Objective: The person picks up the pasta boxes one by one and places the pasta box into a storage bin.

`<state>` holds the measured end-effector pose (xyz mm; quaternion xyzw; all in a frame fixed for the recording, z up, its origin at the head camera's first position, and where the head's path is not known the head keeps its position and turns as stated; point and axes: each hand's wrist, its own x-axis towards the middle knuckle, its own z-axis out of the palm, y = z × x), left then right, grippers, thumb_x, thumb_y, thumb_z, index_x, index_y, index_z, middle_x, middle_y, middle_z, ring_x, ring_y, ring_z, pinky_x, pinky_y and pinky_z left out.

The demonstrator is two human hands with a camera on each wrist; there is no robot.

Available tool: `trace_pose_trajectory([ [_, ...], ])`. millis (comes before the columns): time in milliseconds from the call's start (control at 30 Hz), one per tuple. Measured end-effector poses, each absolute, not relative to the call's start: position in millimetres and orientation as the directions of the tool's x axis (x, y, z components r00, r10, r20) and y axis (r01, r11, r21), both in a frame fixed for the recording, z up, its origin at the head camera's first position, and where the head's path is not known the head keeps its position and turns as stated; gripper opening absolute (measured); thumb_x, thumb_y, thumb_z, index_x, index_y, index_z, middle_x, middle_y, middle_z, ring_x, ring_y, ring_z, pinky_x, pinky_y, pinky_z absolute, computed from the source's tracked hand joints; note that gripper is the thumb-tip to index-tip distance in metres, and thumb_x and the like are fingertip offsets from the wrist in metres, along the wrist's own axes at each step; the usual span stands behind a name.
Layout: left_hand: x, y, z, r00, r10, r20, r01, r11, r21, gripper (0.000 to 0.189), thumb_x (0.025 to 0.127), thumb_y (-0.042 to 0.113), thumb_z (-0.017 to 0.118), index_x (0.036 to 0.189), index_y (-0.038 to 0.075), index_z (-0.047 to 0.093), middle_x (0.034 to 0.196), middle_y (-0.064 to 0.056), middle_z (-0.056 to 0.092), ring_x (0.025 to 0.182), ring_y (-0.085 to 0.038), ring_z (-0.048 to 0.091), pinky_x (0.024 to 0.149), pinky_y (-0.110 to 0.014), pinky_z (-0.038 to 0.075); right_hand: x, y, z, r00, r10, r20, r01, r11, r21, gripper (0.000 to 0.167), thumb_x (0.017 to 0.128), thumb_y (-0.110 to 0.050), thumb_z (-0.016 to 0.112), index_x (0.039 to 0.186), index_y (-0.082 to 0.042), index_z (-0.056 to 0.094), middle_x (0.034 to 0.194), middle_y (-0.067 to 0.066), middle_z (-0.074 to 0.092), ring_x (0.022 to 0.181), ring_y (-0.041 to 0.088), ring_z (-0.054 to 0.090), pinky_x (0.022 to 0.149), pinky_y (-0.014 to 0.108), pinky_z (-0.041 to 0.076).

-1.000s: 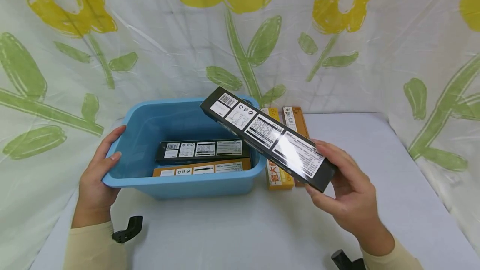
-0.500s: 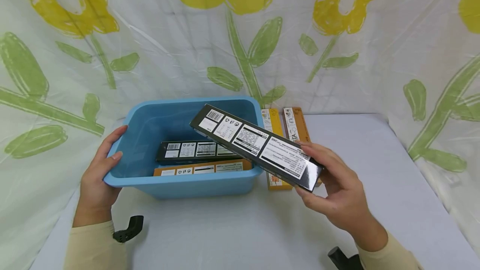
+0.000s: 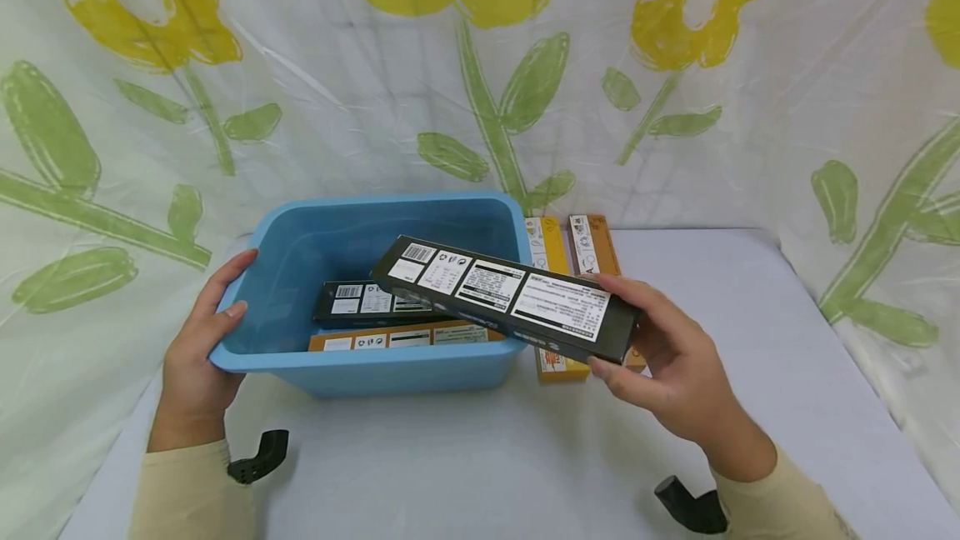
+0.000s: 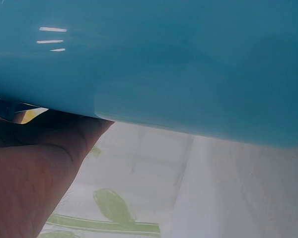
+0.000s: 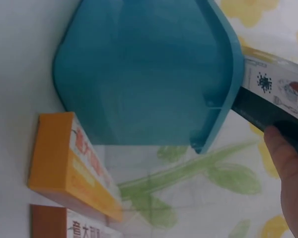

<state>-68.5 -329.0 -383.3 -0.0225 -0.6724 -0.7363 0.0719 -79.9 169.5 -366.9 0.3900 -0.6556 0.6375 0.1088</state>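
Observation:
A light-blue plastic tub [image 3: 390,375] stands on the white tabletop. My left hand [image 3: 197,352] holds its left rim, thumb on top; the left wrist view shows the tub's wall [image 4: 179,69] above the hand. At the opposite side, my right hand [image 3: 678,377] grips the near end of a long black pasta box [image 3: 491,290] between thumb and fingers. Tilted, the box reaches over the tub's right rim, its far end above the opening. Inside lie another black box [image 3: 347,307], partly covered from view, and an orange-brown box [image 3: 408,337].
Right of the tub, a yellow pasta box [image 3: 553,244] and a brown one [image 3: 600,242] lie side by side, partly hidden behind the held box. A white cloth with painted flowers [image 3: 480,107] hangs behind the table.
My right hand has moved left, bringing the black pasta box lower and flatter over the tub. The left hand stays on the rim.

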Motion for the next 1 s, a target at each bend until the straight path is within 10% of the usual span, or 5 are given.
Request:
trace_pose_trajectory([
  [433, -68.3, -329.4, -384.4, -0.988, -0.083, 0.131, 0.138, -0.091, 0.986, 0.064, 0.107, 0.023, 0.039, 0.172, 0.024, 0.036, 0.178, -0.002, 0.015, 0.157, -0.038, 0.015, 0.109, -0.060, 0.022, -94.6, 171.2, -355.4, -0.760, -0.390, 0.521, -0.514, -0.131, -0.848, 0.083, 0.079, 0.033, 0.067, 0.155, 0.012, 0.042, 0.150, 0.031, 0.048, 0.123, 0.033, 0.058, 0.093, 0.032, 0.056],
  [1000, -83.6, -331.5, -373.5, -0.989, -0.044, 0.139, 0.141, -0.040, 0.989, 0.064, 0.107, 0.023, 0.039, 0.171, 0.026, 0.037, 0.178, -0.001, 0.016, 0.156, -0.039, 0.015, 0.108, -0.060, 0.023, -105.8, 169.1, -352.2, -0.722, -0.456, 0.520, -0.486, -0.200, -0.851, 0.082, 0.091, 0.028, 0.062, 0.165, 0.003, 0.039, 0.145, 0.034, 0.047, 0.128, 0.037, 0.055, 0.101, 0.035, 0.054],
])
